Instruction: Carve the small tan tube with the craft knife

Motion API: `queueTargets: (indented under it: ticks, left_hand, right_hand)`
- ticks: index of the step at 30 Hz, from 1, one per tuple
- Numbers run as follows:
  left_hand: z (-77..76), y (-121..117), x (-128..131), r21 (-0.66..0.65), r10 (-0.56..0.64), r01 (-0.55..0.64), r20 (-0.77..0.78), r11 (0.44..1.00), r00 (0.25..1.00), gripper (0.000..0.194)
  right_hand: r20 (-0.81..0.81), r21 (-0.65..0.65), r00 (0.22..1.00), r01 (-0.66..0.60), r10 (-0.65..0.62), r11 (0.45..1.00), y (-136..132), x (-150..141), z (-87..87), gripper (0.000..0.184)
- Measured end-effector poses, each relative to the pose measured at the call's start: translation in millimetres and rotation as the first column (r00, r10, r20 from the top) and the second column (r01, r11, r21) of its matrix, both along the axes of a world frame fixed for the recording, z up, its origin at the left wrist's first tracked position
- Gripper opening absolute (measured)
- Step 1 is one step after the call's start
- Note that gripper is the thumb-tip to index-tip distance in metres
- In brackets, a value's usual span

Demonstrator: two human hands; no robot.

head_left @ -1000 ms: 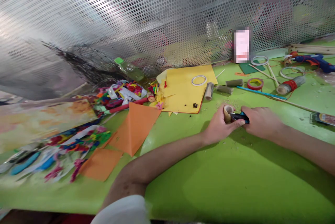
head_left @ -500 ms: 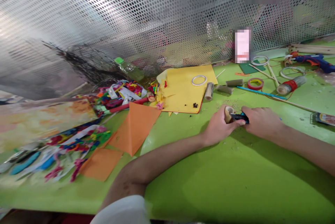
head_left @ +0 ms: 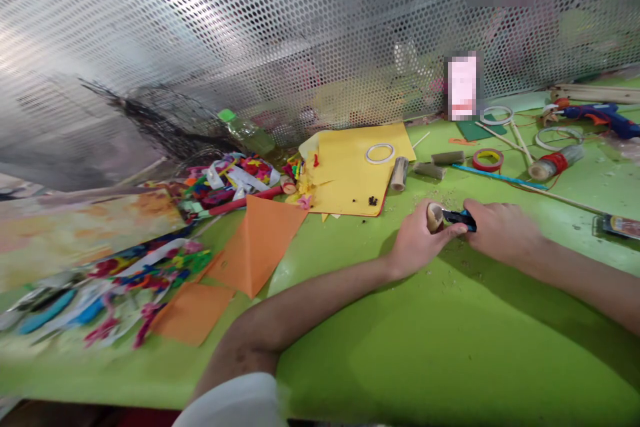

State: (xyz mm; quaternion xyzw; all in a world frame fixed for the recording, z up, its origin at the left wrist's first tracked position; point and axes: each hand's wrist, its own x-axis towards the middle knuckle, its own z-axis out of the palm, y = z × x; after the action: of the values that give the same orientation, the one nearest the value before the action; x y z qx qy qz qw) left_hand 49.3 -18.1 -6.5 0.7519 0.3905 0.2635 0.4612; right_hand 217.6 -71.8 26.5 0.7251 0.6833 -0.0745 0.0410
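Note:
My left hand (head_left: 416,240) is closed around a short, pale tan hollow tube (head_left: 435,216) with its open end tipped up. My right hand (head_left: 503,234) grips a black-and-blue utility knife (head_left: 464,220). The metal front of the knife lies against the tube's rim, and my left thumb reaches along to the knife's body. Small shavings (head_left: 445,199) are scattered on the green table just beyond my hands. Similar brown tubes (head_left: 399,174) lie a little farther back, one of them beside the yellow sheet. My right fingers partly hide the knife's handle.
The green table (head_left: 450,347) carries a yellow sheet (head_left: 345,174), orange paper (head_left: 265,234), a heap of coloured craft scraps (head_left: 235,177) and a green-capped bottle (head_left: 247,132). Tape rolls (head_left: 488,160), sticks, a wrapped bottle (head_left: 556,162) and a blue glue gun (head_left: 600,117) lie right. A perforated metal screen (head_left: 320,27) stands behind.
The knife has shifted slightly right along the tube's rim, with more of its metal front showing. The tube has tilted a little, and its opening is more visible.

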Motion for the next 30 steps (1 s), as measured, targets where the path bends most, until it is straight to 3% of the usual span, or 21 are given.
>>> queueTargets:
  ticks: [11, 30]
  left_hand:
    - [1.1, -1.6, 2.0, -0.092, -0.110, 0.134, 0.230, 0.987, 0.967, 0.051]
    - [-1.1, -0.4, 0.4, -0.061, -0.049, 0.057, 0.122, 0.997, 0.991, 0.046]
  right_hand:
    - [0.006, -0.016, 0.996, -0.092, 0.092, 0.996, -2.7, -1.5, 2.8, 0.026]
    - [0.025, 0.035, 0.998, -0.057, 0.056, 0.998, -1.5, -1.2, -2.8, 0.023]
